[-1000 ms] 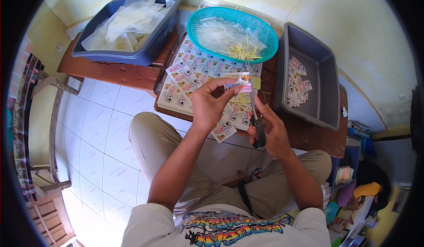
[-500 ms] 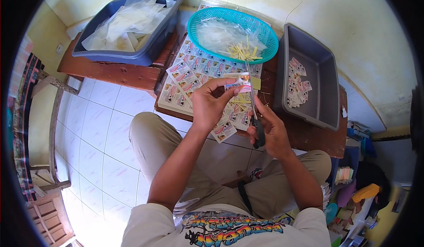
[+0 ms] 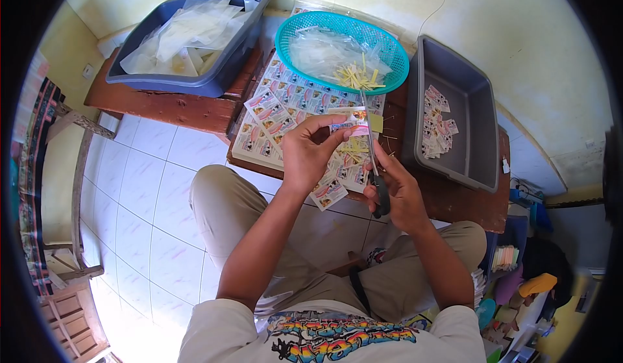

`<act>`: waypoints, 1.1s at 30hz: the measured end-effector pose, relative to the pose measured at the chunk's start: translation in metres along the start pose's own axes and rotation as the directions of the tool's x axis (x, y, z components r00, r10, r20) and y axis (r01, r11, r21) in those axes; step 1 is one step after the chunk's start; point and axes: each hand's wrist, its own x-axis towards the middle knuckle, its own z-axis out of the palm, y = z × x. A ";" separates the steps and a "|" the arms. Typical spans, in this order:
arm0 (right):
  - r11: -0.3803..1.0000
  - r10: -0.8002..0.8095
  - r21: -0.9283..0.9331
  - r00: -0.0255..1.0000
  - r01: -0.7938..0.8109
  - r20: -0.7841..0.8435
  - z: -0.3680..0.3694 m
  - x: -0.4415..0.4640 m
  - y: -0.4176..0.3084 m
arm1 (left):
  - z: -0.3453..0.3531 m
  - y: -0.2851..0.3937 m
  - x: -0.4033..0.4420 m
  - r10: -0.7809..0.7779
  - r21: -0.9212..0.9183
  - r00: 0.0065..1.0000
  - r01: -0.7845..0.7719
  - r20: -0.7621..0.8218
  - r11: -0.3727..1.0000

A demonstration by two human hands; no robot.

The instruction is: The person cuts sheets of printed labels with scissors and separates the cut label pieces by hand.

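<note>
My left hand [image 3: 310,150] pinches a small printed label [image 3: 349,120] between thumb and fingers. The fingers of my right hand [image 3: 398,191] are wrapped round the black handles of a pair of scissors [image 3: 379,194]. The long blades point away from me and lie along the label's right edge, and they look closed or nearly so. A yellowish strip [image 3: 376,123] shows just right of the blades. Beneath my hands are printed label sheets [image 3: 259,137], loose cut labels [image 3: 329,191] and thin yellow offcuts [image 3: 354,150].
A turquoise basket [image 3: 283,51] with clear plastic bags and yellow strips stands behind the sheets. On the right, a grey tub [image 3: 477,129] holds cut labels. A blue tub [image 3: 224,80] of translucent bags sits on the wooden bench [image 3: 172,108] at left. Another person [image 3: 542,282] is at lower right.
My hands, the label and the scissors stay almost where they were. The yellowish strip right of the blades shows slightly smaller. The person at lower right has shifted a little.
</note>
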 end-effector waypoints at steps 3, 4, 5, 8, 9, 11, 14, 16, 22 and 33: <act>1.000 -0.001 -0.008 1.000 0.001 -0.001 0.001 0.000 0.000 | -0.001 0.003 0.000 -0.010 0.012 1.000 0.010 0.001 1.000; 1.000 -0.007 -0.014 1.000 0.007 0.002 0.001 0.001 0.000 | -0.001 0.004 0.000 -0.022 0.028 1.000 0.022 0.004 0.999; 1.000 -0.013 -0.021 1.000 0.013 0.004 0.001 0.001 0.000 | -0.002 0.004 0.000 -0.022 0.028 1.000 0.022 0.004 0.999; 1.000 -0.026 -0.004 1.000 0.026 0.002 0.002 0.003 -0.001 | -0.002 0.002 -0.001 -0.004 0.033 1.000 0.004 0.010 0.999; 1.000 -0.026 -0.004 1.000 0.026 0.003 0.002 0.003 -0.002 | -0.002 0.003 -0.001 0.001 0.025 1.000 -0.002 0.010 1.000; 0.999 -0.033 0.004 0.999 0.033 -0.009 0.002 0.004 -0.002 | -0.002 0.005 -0.002 0.009 0.017 1.000 -0.009 0.010 1.000; 0.999 -0.037 0.025 0.999 0.038 -0.033 0.001 0.005 0.001 | -0.003 0.003 -0.002 0.023 -0.003 1.000 -0.023 0.010 1.000; 1.000 -0.024 -0.007 0.999 0.023 -0.041 -0.001 0.008 0.001 | -0.005 0.002 -0.002 0.057 0.043 0.998 -0.057 0.007 0.997; 0.808 -0.013 -0.588 0.997 -0.037 -0.080 -0.018 0.022 0.016 | -0.009 0.012 -0.004 0.039 0.070 0.998 -0.042 0.041 0.997; 0.285 -0.077 -0.956 0.993 -0.068 -0.094 -0.009 0.039 0.046 | -0.006 0.015 -0.012 0.098 -0.017 0.992 -0.097 0.081 0.995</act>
